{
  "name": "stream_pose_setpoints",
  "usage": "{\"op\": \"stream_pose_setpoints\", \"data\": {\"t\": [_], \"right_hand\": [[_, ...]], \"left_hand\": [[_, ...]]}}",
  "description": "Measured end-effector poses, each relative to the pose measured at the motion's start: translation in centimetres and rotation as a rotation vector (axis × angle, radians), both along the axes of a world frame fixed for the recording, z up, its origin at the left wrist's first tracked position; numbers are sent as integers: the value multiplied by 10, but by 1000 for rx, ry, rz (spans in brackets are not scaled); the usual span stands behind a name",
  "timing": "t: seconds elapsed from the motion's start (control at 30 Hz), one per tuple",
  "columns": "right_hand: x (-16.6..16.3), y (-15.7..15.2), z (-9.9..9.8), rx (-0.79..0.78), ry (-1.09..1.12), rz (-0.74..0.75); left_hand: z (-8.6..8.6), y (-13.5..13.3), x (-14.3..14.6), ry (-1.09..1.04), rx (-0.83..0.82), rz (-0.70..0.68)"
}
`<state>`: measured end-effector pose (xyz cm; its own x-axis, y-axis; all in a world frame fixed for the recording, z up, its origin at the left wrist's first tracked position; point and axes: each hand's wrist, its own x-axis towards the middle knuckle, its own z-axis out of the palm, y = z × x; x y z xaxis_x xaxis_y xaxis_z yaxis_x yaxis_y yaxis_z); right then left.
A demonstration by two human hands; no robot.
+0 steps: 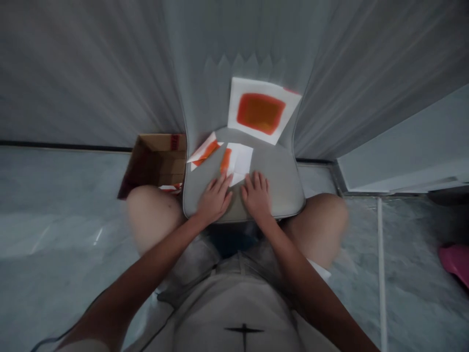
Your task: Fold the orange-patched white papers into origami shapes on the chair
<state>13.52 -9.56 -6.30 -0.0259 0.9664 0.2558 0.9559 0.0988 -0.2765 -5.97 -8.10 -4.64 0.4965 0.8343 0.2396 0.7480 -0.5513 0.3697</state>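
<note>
A folded white paper [242, 159] with an orange patch on its left side lies on the grey chair seat [282, 181]. My left hand [215, 199] rests low on the seat, its fingertips at the paper's near left edge. Beside it, my right hand [258, 196] lies with fingers stretched out, touching or very close to the near right edge. Neither hand grips anything that I can see. To the left is a creased white and orange paper piece [204, 151]. Against the backrest leans a larger white sheet [233, 110] with an orange-red square.
An open cardboard box [154, 161] stands on the floor left of the chair, with some white and red paper inside. Grey curtains [91, 73] hang behind. At the right are a pale panel [403, 146] and a pink object [454, 261]. My knees flank the seat.
</note>
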Motion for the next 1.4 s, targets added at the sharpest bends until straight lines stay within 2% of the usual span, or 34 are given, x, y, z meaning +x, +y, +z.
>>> {"op": "stream_pose_setpoints", "data": {"t": [0.1,0.17,0.37,0.57,0.73,1.0,1.4], "right_hand": [[2,-1,-1,8,7,-4],[4,-1,-3,28,42,18],[5,3,-5,17,67,226],[-1,12,2,-38,14,297],[-2,15,4,-63,-21,321],[-1,18,6,-115,-50,340],[-5,15,10,-87,-62,305]], "left_hand": [[-7,2,0,-136,-17,98],[-11,2,-1,-160,-15,91],[-12,0,0,-43,27,29],[-10,-4,3,39,53,136],[-4,-2,-1,90,30,93],[4,11,-24,85,-12,-14],[3,6,-21,176,20,-53]]}}
